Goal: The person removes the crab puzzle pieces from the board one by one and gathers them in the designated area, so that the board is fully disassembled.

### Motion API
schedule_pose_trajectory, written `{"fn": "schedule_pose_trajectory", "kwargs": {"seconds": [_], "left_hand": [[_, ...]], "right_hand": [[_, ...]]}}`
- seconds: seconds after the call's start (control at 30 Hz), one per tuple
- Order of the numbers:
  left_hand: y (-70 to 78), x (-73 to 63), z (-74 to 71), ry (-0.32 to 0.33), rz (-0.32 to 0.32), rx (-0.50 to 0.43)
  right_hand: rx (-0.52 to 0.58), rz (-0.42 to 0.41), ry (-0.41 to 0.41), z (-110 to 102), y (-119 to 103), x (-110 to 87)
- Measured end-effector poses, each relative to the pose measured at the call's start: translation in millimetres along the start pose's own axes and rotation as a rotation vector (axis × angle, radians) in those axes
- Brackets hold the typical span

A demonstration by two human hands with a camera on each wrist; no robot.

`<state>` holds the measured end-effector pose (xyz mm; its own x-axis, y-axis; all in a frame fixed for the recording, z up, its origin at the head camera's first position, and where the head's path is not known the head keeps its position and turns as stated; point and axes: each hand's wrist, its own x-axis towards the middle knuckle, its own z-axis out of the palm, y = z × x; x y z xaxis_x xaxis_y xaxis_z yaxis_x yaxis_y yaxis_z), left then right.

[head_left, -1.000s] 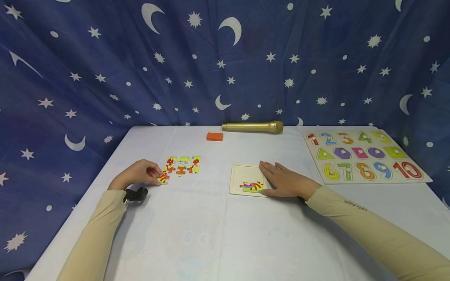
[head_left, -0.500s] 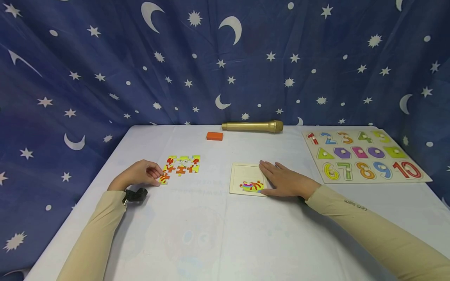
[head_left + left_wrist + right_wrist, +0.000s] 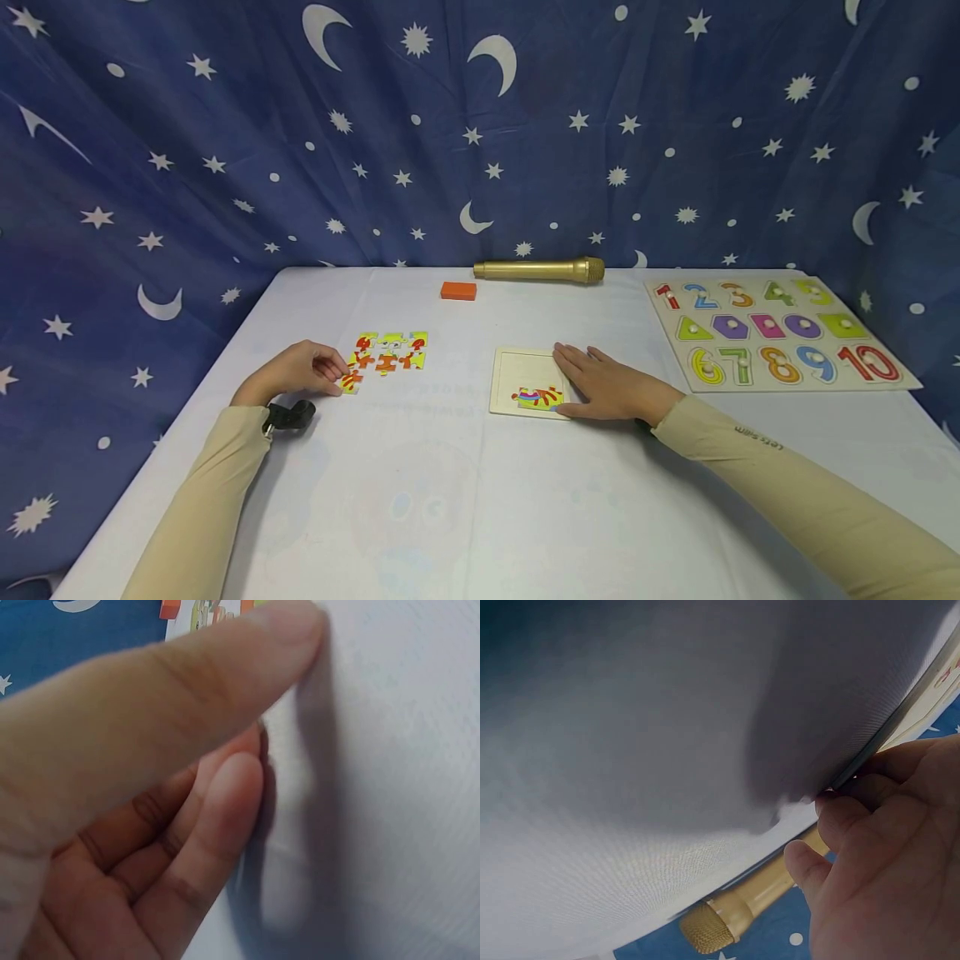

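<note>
My left hand (image 3: 307, 369) has its fingers curled, with thumb and forefinger at the left edge of a yellow-and-red jigsaw piece (image 3: 350, 382). This piece lies at the lower left of a loose group of jigsaw pieces (image 3: 387, 363), several of them orange and yellow, set in rows on the white cloth. In the left wrist view the thumb (image 3: 225, 682) hides the fingertip contact. My right hand (image 3: 603, 386) lies with fingers extended across the right edge of a pale wooden puzzle tray (image 3: 505, 369). Joined pieces (image 3: 538, 398) with red stripes and a rainbow sit in the tray's lower part.
A number-and-shape peg board (image 3: 776, 337) lies at the right of the table. Along the back edge are a gold microphone (image 3: 536, 271) and an orange block (image 3: 458, 291). A dark blue curtain (image 3: 420, 133) with stars and moons hangs behind.
</note>
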<state>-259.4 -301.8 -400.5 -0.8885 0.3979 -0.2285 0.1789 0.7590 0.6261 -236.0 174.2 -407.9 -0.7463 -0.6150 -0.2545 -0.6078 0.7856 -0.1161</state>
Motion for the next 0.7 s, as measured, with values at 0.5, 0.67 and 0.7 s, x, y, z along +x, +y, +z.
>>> {"fn": "schedule_pose_trajectory", "kwargs": {"seconds": [0.5,0.67,0.7], "left_hand": [[-0.1,-2.0,-2.6,0.010,0.029,-0.034],[10.5,2.6,0.2,0.079,0.108,-0.078],[14.2,5.2,2.2,0.094,0.121,-0.088]], "right_hand": [[-0.005,0.009,0.000,1,0,0.7],[-0.003,-0.001,0.011,2,1,0.0],[-0.005,-0.001,0.011,2,1,0.0]]}}
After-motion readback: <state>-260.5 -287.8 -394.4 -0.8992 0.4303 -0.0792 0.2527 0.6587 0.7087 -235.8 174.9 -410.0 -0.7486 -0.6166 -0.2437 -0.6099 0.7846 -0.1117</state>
